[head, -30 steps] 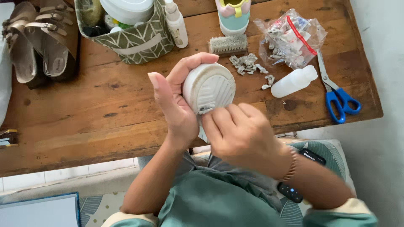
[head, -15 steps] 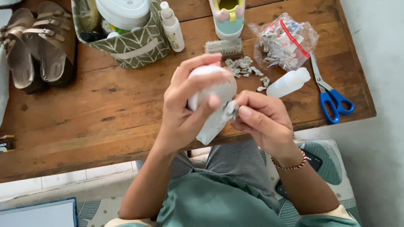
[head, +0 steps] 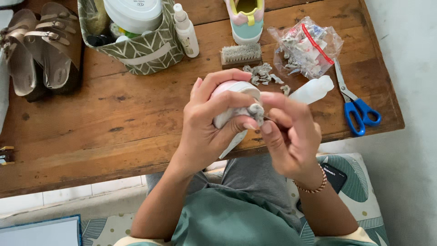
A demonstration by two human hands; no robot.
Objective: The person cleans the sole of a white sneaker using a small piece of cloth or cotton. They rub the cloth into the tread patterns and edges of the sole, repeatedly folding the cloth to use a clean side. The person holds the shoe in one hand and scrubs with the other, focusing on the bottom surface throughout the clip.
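My left hand (head: 207, 125) grips a small pink and white shoe (head: 230, 89) over the table's near edge, fingers wrapped across it. My right hand (head: 289, 134) pinches a small grey wad (head: 256, 110) against the shoe's side, right by my left fingertips. Most of the shoe is hidden under my left hand.
On the wooden table (head: 132, 118): a pile of grey wads (head: 264, 75), a brush (head: 241, 54), a plastic bag of scraps (head: 307, 45), a white bottle (head: 314, 89), blue scissors (head: 355, 107), another shoe (head: 246, 18), a patterned fabric basket (head: 141, 52), brown sandals (head: 41, 48).
The shoe has turned from sole-up to its side. My right hand moved from below the sole to the shoe's side, now pinching a grey wad.
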